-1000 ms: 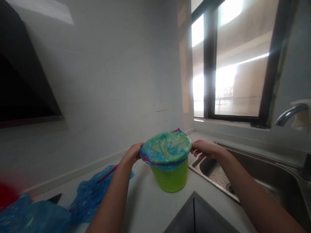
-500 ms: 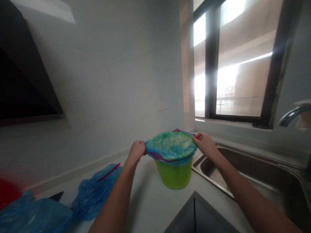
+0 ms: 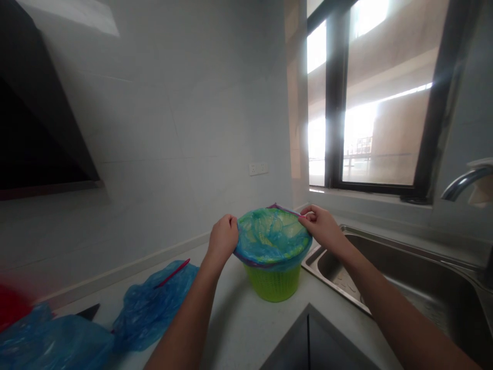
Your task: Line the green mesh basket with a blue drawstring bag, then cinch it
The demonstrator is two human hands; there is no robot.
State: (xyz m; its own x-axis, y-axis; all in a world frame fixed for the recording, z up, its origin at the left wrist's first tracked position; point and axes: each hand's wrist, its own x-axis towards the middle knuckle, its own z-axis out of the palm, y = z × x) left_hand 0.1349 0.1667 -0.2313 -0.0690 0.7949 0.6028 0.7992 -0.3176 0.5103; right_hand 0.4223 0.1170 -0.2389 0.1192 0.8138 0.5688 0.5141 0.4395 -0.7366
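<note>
two hands holding a blue bag at the rim of a green basket

a translucent blue bag [image 3: 273, 236] is covering the mouth of a green perforated basket [image 3: 273, 285], its edge folding down over the rim and hiding the upper wall. the basket is standing upright on the pale counter [image 3: 239, 331], between the two hands and just left of the sink [image 3: 408, 272]. a purple band [image 3: 285, 209] is running along the edge of the bag, showing most clearly at the far side and turning pink near the right hand [image 3: 319, 223]. this hand is pinching the pink part between thumb and forefinger at the right rear of the rim, its other fingers curling loosely. the left hand [image 3: 223, 239] is closing its fingers on the bag's edge at the left of the rim; its fingertips are staying out of sight.

to the left, a crumpled blue bag [image 3: 148, 306] is lying on the counter, a red strip [image 3: 173, 273] resting across it. farther left, another blue bag [image 3: 57, 339] is spreading beside a dark pointed object [image 3: 90, 312], and a blurred red item [image 3: 13, 307] is showing at the edge of the view. a gray panel [image 3: 327, 341] is occupying the bottom, in front of the basket. a faucet [image 3: 462, 182] is curving above the sink.
</note>
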